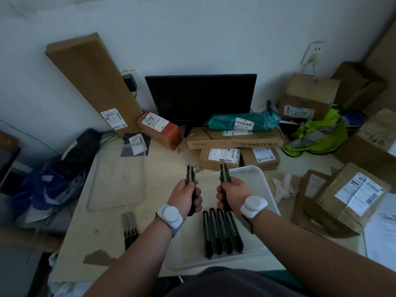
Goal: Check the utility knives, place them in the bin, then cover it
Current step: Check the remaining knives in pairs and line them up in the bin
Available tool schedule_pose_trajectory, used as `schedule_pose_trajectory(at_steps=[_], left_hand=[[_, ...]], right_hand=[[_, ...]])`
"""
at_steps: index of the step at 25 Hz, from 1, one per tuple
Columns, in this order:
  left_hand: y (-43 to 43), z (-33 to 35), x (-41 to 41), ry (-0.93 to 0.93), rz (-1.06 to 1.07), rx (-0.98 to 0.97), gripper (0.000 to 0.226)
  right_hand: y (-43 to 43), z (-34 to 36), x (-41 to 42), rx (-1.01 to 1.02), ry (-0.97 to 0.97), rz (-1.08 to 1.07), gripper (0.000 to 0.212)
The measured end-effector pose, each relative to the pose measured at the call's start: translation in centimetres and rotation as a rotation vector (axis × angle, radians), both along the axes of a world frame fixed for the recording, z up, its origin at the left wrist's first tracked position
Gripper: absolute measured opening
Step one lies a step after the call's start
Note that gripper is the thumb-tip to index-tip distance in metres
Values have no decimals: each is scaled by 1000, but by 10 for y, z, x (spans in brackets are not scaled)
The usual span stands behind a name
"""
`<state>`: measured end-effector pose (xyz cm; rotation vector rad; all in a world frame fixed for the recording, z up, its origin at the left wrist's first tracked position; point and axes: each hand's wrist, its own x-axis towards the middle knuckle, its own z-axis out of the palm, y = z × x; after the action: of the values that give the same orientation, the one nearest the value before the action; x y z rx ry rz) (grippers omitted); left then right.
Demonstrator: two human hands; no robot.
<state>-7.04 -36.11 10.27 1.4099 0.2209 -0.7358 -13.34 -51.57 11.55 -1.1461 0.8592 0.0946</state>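
My left hand (pixel 185 196) grips a dark green utility knife (pixel 190 176) upright, its blade tip pushed out at the top. My right hand (pixel 233 194) holds a second utility knife (pixel 225 173) the same way, blade showing. Both hands hover over the far part of a clear plastic bin (pixel 260 179). Several green knives (pixel 222 232) lie side by side inside the bin, near its front wall. Two more knives (pixel 129 229) lie on the table left of the bin, blades out. The clear lid (pixel 116 179) rests flat on the table at the left.
A black monitor (pixel 200 99) stands at the back of the table. Cardboard parcels (pixel 233 139), a teal bag (pixel 244 121) and a red box (pixel 159 130) crowd the far edge. More boxes (pixel 347 200) pile at the right, with crumpled white paper (pixel 284 187) beside the bin.
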Motion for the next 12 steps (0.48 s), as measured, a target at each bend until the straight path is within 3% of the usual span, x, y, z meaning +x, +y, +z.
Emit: schedule_pose_trajectory(at_steps=[7, 12], left_hand=[[-1, -7, 0, -29, 31, -21, 40], [4, -15, 1, -126, -57, 9, 53]], right_hand=[[-10, -11, -7, -74, 17, 44, 21], [-15, -18, -9, -69, -41, 57, 35]])
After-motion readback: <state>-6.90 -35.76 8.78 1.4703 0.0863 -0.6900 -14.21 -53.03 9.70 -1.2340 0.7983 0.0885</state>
